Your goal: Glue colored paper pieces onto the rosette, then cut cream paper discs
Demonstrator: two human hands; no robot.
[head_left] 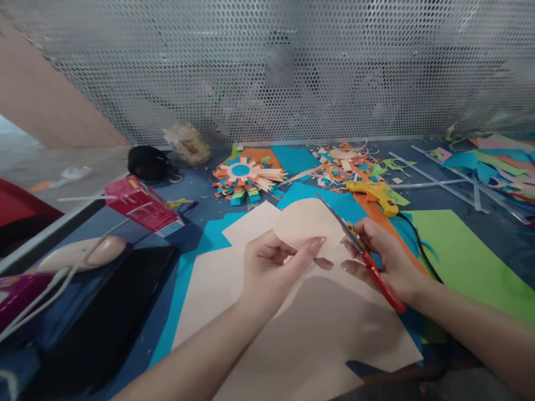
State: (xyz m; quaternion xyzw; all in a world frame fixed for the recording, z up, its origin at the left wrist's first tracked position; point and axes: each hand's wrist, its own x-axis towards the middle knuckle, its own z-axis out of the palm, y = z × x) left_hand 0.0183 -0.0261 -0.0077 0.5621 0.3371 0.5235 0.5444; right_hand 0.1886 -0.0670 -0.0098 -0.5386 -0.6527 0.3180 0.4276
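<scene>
Left hand (267, 270) fingers (310, 245) pinch the cutout (303, 223) edge; scissors (363, 253) alongside

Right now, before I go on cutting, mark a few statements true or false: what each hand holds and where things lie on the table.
1. The left hand holds a rounded cream paper piece. True.
2. The right hand grips a knife. False: it grips red-handled scissors.
3. A yellow glue gun lies on the table beyond the right hand. True.
4. The green sheet lies left of both hands. False: it lies to their right.
</scene>
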